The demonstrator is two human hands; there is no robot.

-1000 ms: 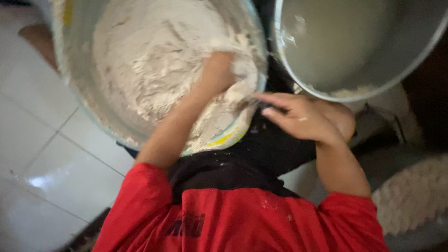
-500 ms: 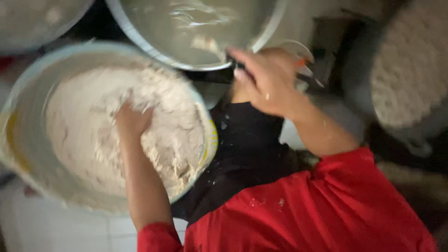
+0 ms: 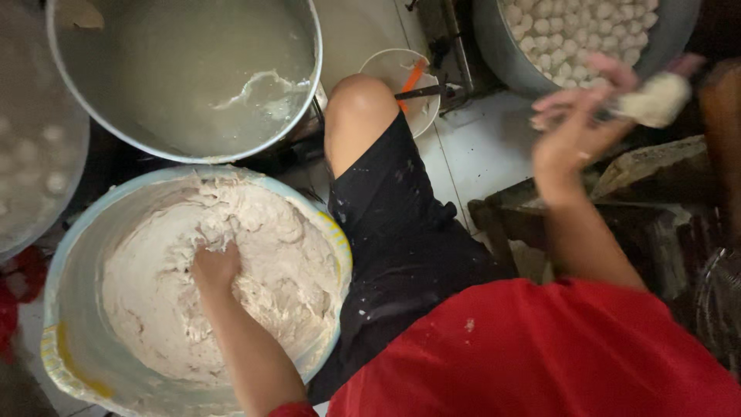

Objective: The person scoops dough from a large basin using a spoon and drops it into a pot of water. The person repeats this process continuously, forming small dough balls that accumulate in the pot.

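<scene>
Dough (image 3: pixel 255 286) fills the pale basin (image 3: pixel 69 309) at my lower left, where my left hand (image 3: pixel 214 266) digs in with its grip closed on the mass, while my right hand (image 3: pixel 575 127), far across, pinches a small lump (image 3: pixel 656 99) beside the pot of balls (image 3: pixel 494 38).

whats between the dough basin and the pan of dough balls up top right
In the head view, the person's bent knee in black shorts lies between the dough basin and the pan of dough balls, with a small white bowl beyond it on the tiled floor.
</scene>
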